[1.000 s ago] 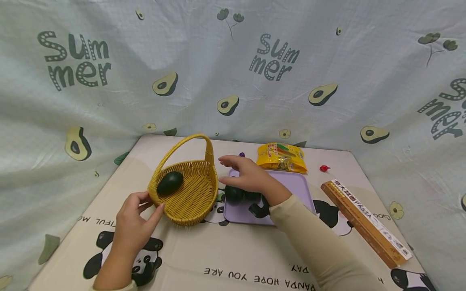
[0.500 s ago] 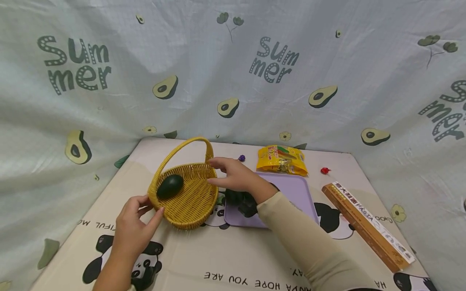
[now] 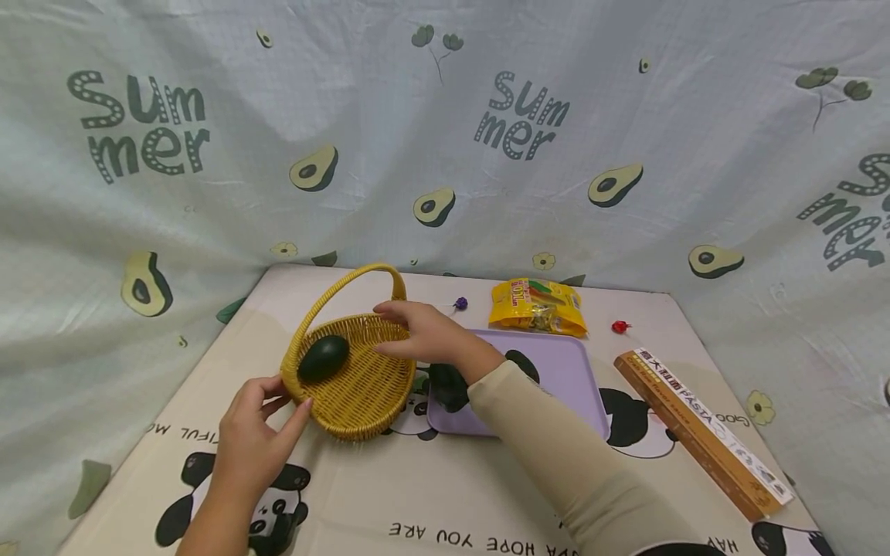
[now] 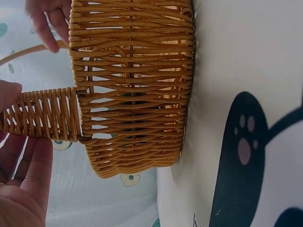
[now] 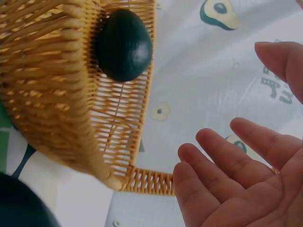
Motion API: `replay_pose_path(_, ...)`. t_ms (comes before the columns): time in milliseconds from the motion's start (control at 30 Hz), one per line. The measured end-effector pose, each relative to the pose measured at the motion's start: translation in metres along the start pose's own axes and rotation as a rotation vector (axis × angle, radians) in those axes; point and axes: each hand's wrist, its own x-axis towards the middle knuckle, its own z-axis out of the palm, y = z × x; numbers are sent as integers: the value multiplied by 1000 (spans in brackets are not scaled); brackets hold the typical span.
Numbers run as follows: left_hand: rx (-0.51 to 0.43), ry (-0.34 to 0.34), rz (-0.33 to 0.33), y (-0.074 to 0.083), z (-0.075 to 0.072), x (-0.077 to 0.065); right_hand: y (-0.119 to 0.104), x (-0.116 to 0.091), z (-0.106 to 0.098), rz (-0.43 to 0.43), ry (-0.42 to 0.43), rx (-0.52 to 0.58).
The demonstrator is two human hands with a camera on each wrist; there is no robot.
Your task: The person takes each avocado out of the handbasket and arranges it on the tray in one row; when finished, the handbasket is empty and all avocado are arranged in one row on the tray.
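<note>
My left hand (image 3: 256,423) grips the yellow wicker basket (image 3: 361,386) where its handle meets the left rim. In the left wrist view, thumb and fingers lie on opposite sides of the handle (image 4: 47,113). A dark green avocado (image 3: 324,358) rests inside, toward the basket's left. My right hand (image 3: 434,333) hovers over the basket's right rim, holding nothing; its fingers (image 5: 222,156) are spread in the right wrist view. On the lilac tray (image 3: 566,378) lies another dark green avocado (image 3: 448,388). A second dark rounded thing (image 3: 523,366) there is partly hidden by my right forearm.
Behind the tray lies a yellow snack bag (image 3: 538,307). A long pasta box (image 3: 702,432) lies at the right. Small purple (image 3: 460,303) and red (image 3: 620,327) objects sit toward the back. A printed curtain (image 3: 375,139) hangs behind the table.
My right hand has moved left from above the tray's left edge to over the basket's right rim. My left hand has kept its hold on the basket, and the avocado inside lies still.
</note>
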Motion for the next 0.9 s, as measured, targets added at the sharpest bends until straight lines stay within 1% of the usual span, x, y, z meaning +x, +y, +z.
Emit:
replay_pose_path(267,2,20,22,2,-1,1,-14,17,10,-20,-22,-38)
replay_pose_path(533,23,1,-5,-1,0,0,-26,32,21,-9,-27,-96)
replay_pose_path(667,27,-11,-11,-2,1,0,-27,38,27,18,-34,-91)
replay_pose_path(800,32,-17,-16,-1,2,0,-26,42,32,55,-42,-60)
replay_pose_path(900,36,-14,-17,0,1,-1,-25,44,35,60,-46,-41)
